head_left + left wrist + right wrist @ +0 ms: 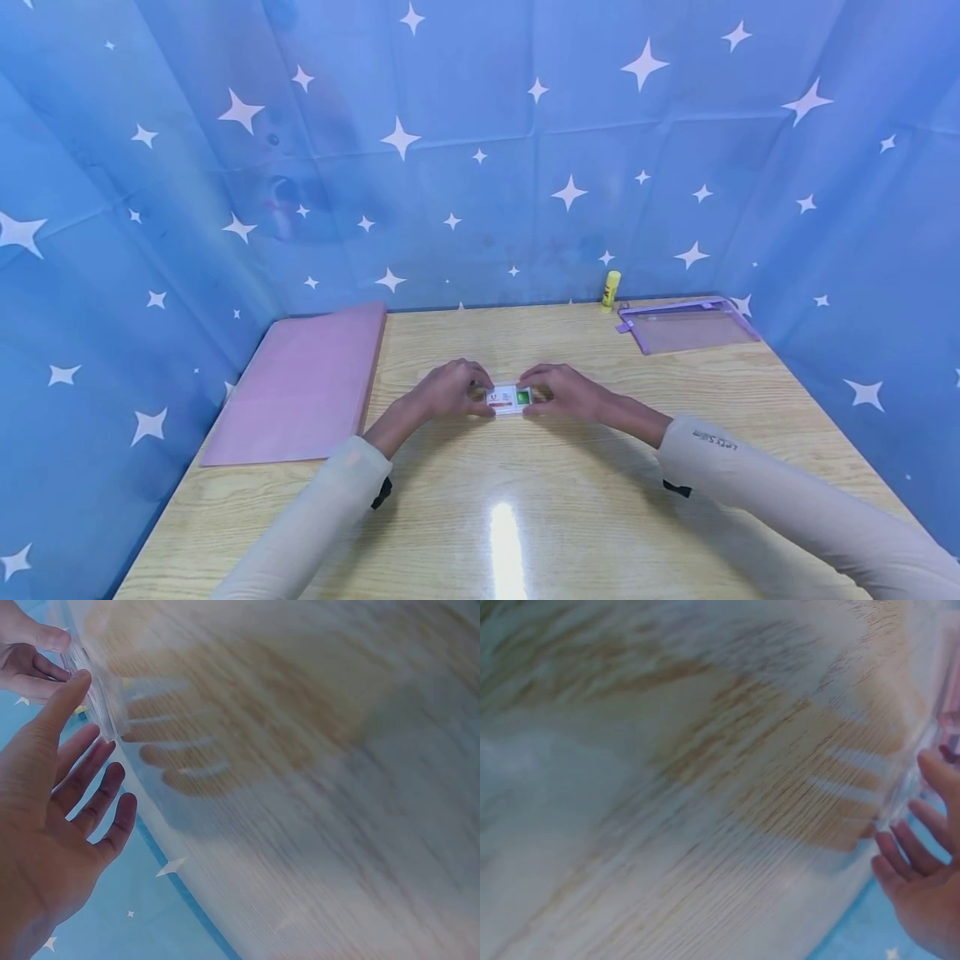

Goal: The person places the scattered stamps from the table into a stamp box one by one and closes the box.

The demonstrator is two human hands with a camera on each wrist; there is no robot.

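Note:
A small flat clear plastic case (501,400) with a white-and-red printed label and a green square at its right end is at the middle of the table. My left hand (453,389) pinches its left end between thumb and fingers. At the opposite end, my right hand (566,392) pinches it the same way. Seen edge-on in the left wrist view, the case (101,694) has the left thumb (69,697) against its near side. In the right wrist view the right hand (926,862) reaches the case's edge, most of which falls outside the picture.
A pink folder (300,383) lies on the left of the wooden table (420,517). Toward the back right, a yellow glue stick (611,291) stands beside a purple-edged mesh zip pouch (686,325). Behind the table hangs a blue curtain (487,108) with white stars.

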